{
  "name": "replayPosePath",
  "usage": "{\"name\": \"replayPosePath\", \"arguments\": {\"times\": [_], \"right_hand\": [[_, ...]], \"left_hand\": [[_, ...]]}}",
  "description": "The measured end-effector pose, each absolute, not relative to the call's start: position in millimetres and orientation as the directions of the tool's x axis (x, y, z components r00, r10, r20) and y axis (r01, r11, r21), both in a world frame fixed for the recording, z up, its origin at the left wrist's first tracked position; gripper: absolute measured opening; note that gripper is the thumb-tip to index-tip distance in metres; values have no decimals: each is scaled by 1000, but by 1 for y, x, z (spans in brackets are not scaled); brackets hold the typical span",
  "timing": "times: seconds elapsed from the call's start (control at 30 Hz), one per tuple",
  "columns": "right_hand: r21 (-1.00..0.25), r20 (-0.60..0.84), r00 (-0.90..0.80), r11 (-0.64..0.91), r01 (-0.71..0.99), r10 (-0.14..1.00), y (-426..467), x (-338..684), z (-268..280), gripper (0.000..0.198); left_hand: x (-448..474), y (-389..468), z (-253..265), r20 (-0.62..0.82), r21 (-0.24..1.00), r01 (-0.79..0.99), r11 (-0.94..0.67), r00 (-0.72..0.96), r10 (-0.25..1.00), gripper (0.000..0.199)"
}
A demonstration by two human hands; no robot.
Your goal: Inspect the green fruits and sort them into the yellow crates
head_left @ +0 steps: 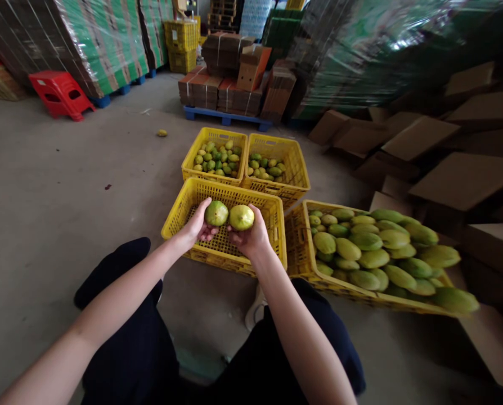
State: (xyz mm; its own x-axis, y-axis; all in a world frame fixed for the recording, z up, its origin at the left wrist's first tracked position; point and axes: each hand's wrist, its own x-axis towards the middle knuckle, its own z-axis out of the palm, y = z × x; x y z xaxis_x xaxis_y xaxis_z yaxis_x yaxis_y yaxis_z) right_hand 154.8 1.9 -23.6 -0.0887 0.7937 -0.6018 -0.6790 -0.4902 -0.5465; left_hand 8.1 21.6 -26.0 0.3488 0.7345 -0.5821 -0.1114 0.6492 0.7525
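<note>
My left hand [201,225] is wrapped round a mostly green papaya [216,214], seen end-on. A yellower papaya [242,217] is in my right hand [251,235], its rounded end facing up. Both fruits are side by side with a narrow gap between them, above a yellow plastic crate [173,216]. The slatted bottom of that crate shows around my hands. To the right, another yellow crate [308,247] is heaped with green and yellow papayas [373,242], some stacked above its rim.
Two more yellow crates [192,143] [300,163] with smaller-looking fruit stand just beyond. Flattened cartons [201,87] lie on a blue pallet [226,118]. Open cardboard boxes [424,138] crowd the right. A red stool [61,93] and a stray yellow fruit [162,133] are on the left floor.
</note>
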Motion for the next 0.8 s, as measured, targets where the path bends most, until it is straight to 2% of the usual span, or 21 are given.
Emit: {"name": "replayPosePath", "arguments": {"times": [0.13, 0.27, 0.4, 0.5, 0.63, 0.8], "right_hand": [[-549, -567, -135, -494, -674, 813, 3, 157, -26, 41], [-589, -546, -66, -438, -679, 835, 3, 161, -22, 30], [-668, -512, -12, -406, -623, 859, 1, 167, -16, 19], [-732, -428, 2, -346, -587, 904, 0, 170, -16, 25], [-789, -349, -28, -310, -530, 937, -1, 175, -19, 31], [-818, -338, 5, -291, -496, 941, 3, 184, -23, 29]], "left_hand": [[8, 22, -30, -533, 763, -209, 612, 331, 779, 54], [9, 22, -34, -368, 808, -384, 447, 262, 892, 30], [9, 20, -37, -293, 861, -358, 360, 228, 928, 37], [8, 19, -38, -277, 888, -311, 340, 229, 933, 41], [4, 22, -42, -209, 907, -311, 285, 257, 944, 36], [1, 25, -48, -181, 882, -396, 253, 212, 961, 42]]}}
